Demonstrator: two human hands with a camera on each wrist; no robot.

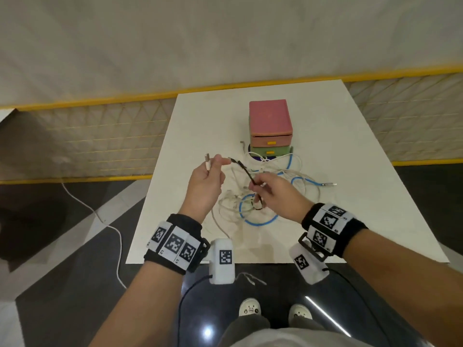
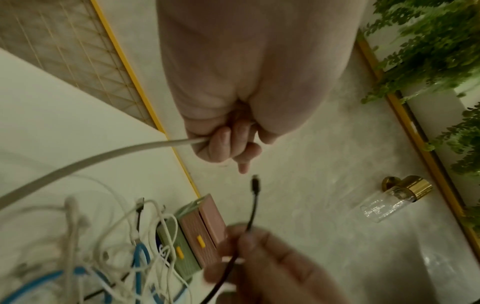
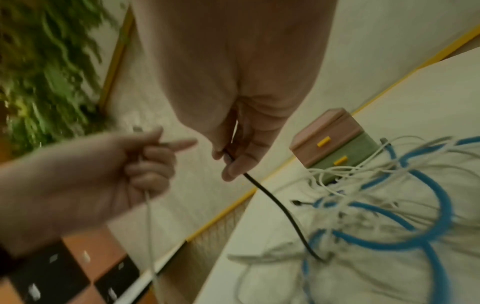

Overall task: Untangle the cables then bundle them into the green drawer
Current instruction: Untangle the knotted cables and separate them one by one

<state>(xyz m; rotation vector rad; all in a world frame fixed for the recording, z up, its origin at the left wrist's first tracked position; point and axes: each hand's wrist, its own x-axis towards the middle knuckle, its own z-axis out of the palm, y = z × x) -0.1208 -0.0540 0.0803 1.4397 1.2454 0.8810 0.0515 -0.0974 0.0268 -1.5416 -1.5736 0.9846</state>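
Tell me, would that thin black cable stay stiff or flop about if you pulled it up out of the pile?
Probably floppy: the black cable curves between the right hand and the pile. It looks light, since a fingertip pinch holds it. It may snag, because its lower end runs under the blue cable and white cables.

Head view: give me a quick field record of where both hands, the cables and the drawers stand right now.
left hand: left hand grips a white cable near its plug end, raised above the table
right hand: right hand pinches a black cable, its free plug end pointing toward the left hand
cable pile: white and blue cables lie tangled on the table, the black one running down into them
green drawer: green drawer looks shut, under the pink drawer
bundling: not yet begun
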